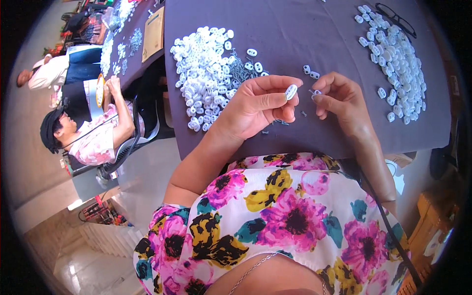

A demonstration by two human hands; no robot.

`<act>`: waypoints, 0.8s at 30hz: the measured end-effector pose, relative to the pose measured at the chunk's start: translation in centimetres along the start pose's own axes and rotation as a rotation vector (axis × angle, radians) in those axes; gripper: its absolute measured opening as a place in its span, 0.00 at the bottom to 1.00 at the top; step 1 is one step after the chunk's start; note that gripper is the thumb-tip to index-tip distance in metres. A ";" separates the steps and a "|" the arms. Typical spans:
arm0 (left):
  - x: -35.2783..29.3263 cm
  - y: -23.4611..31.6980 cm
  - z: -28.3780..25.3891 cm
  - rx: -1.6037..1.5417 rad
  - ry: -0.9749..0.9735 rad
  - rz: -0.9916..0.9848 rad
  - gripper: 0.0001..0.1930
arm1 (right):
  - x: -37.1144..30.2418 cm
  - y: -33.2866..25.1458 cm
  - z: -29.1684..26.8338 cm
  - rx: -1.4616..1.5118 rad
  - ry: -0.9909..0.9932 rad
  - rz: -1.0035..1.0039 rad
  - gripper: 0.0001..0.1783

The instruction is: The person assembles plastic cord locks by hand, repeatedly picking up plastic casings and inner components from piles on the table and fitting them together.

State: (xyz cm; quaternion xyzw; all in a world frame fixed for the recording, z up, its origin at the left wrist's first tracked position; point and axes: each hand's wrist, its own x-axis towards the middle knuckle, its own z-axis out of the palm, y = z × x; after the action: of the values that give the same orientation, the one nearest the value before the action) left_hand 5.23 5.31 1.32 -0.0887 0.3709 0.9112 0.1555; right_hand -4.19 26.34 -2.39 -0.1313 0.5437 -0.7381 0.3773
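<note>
In front of my chest, my left hand (263,104) pinches a white oval plastic piece with two holes (291,91) between thumb and forefinger. Close to its right, my right hand (344,102) is closed at the fingertips on a small whitish piece with a thin tip (316,93); its exact kind is too small to tell. The two held pieces are apart. Beyond my left hand lies a large heap of white two-holed plastic pieces (201,73), with a heap of small grey screws (240,72) against its right side.
More white oval pieces (400,64) are heaped at the right, beside black-framed glasses (396,20). A few loose white pieces (310,72) lie beyond my hands on the dark tablecloth (305,29). At left, a seated co-worker (101,129) handles an orange-rimmed object near a cardboard piece (153,34).
</note>
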 end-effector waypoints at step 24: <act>4.8 -1.4 4.6 -0.004 -0.261 -0.066 0.16 | -0.4 0.7 -0.7 0.058 -0.082 -0.147 0.08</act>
State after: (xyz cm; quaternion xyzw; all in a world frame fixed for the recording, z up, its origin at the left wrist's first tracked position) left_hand 1.00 10.60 2.35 0.0183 0.3424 0.9103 0.2321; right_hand -4.05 26.97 -3.19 -0.1899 0.4951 -0.7732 0.3477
